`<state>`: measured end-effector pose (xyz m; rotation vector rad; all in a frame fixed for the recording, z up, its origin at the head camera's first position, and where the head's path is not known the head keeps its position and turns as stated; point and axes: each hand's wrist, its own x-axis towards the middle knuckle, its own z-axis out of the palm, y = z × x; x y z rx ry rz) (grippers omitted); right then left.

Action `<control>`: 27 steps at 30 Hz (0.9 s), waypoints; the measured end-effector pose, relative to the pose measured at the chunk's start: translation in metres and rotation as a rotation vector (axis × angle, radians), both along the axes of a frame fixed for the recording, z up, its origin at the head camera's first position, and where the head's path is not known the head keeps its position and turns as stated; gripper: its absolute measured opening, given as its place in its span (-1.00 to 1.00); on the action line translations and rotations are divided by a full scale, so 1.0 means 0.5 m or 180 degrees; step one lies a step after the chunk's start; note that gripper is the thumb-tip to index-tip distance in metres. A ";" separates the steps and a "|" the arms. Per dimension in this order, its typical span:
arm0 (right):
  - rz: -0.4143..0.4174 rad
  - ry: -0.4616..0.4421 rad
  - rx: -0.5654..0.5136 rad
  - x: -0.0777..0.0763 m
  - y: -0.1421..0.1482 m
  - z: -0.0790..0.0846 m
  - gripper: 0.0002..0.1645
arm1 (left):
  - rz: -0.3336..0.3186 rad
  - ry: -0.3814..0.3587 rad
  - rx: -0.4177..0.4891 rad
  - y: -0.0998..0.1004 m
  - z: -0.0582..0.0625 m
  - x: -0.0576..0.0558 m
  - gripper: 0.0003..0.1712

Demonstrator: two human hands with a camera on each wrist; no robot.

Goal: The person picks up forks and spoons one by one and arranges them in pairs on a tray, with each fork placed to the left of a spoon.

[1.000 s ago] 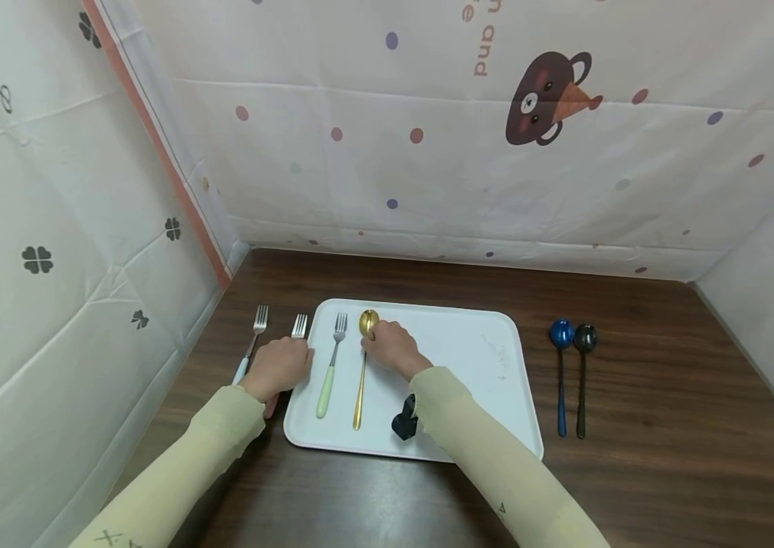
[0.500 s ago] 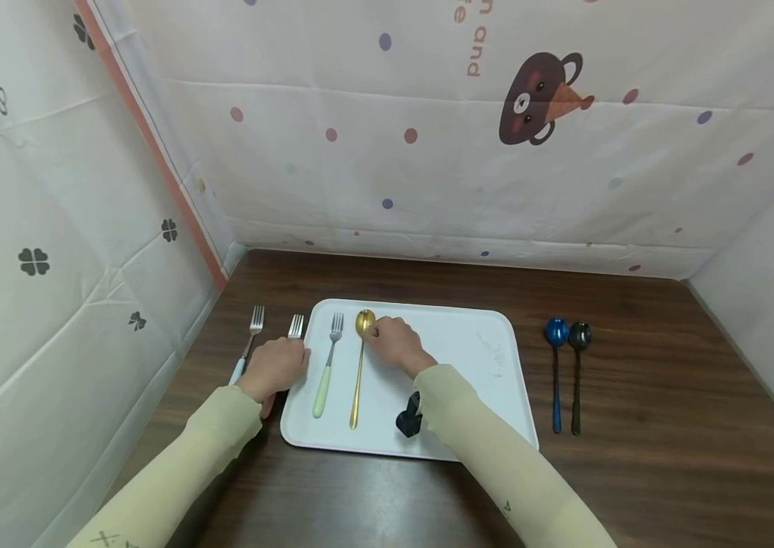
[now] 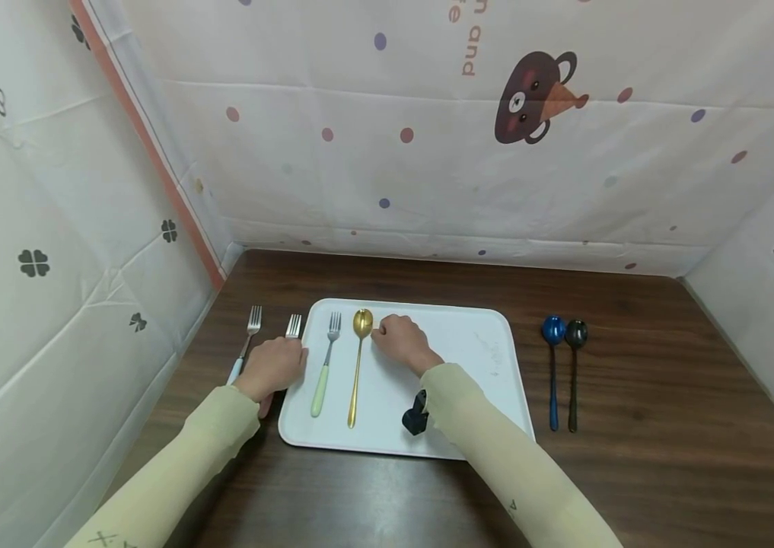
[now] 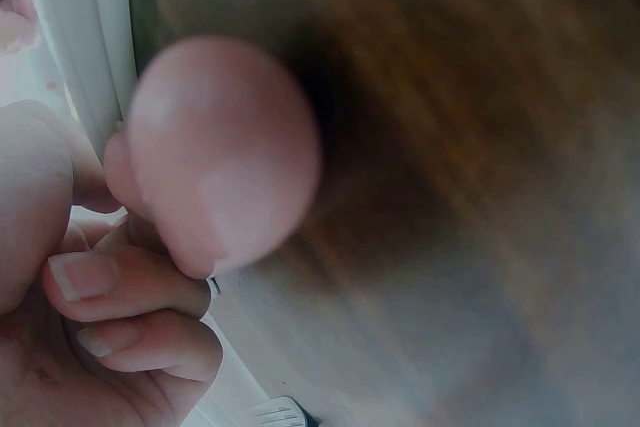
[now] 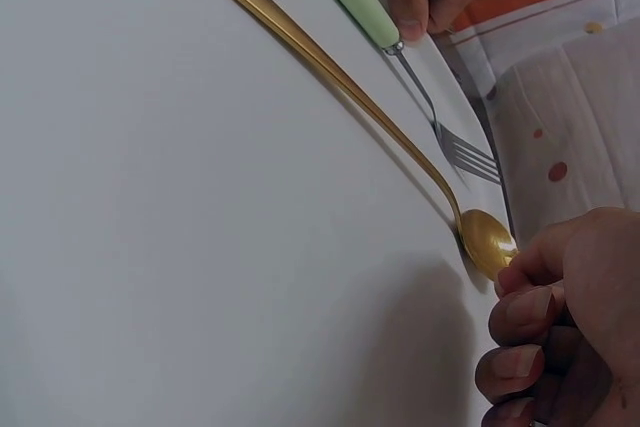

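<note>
My left hand (image 3: 272, 367) grips a fork (image 3: 294, 326) beside the white tray's (image 3: 492, 426) left edge; the tines stick out past the fingers. That fork's rounded pink handle end (image 4: 225, 152) looms close in the left wrist view. On the tray lies a green-handled fork (image 3: 325, 373), and right of it a long gold spoon (image 3: 356, 373), bowl at the far end. My right hand (image 3: 402, 341) hovers just right of the spoon's bowl, fingers loosely curled and holding nothing. In the right wrist view the fingertips (image 5: 515, 362) are right by the bowl, overlapping its edge.
A fork with a pale blue handle (image 3: 236, 369) lies on the wooden table (image 3: 373, 502) left of my left hand. Right of the tray lie a blue spoon (image 3: 554, 373) and a black spoon (image 3: 574, 377), side by side. Patterned cloth (image 3: 332, 175) walls the back and sides.
My right hand has let go of the gold spoon's neck and drawn a little to the right. The spoon stays on the tray. My left hand keeps its grip on the pink-handled fork.
</note>
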<state>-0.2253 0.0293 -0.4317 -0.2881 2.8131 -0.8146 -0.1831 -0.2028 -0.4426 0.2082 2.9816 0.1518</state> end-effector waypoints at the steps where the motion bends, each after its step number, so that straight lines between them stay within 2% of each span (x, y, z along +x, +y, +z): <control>1: -0.0007 0.0001 -0.0010 -0.001 0.002 -0.001 -0.50 | 0.0002 -0.0003 0.0000 0.000 0.000 0.000 -0.60; 27: -0.0247 0.0050 0.0050 -0.010 0.061 -0.014 -0.51 | -0.0004 0.0000 -0.0007 -0.001 -0.002 -0.003 -0.59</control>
